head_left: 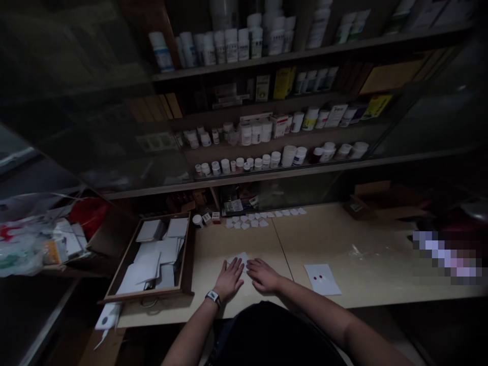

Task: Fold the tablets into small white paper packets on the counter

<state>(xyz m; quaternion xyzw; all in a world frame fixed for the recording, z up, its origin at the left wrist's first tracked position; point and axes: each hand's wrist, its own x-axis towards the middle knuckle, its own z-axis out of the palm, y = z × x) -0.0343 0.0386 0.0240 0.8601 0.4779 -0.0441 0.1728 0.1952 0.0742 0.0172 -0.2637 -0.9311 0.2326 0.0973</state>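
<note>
A small piece of white paper (243, 256) lies on the wooden counter (305, 234), partly covered by my fingers. My left hand (229, 279), with a watch at its wrist, rests on the paper's left side, fingers spread. From the right, my right hand (263, 275) lies flat at the paper's edge, its fingers stretched out. The paper's lower part is hidden under the hands. To the right is a white sheet (328, 285) with small dark red pieces on it. Behind the hands, several small folded white packets (254, 223) stand in rows.
An open wooden drawer (188, 264) with white paper stacks is at the left. Small boxes and a bottle (197, 220) stand behind it. Shelves (236, 179) of medicine bottles rise behind the counter. A cardboard box (366, 206) sits at the right back.
</note>
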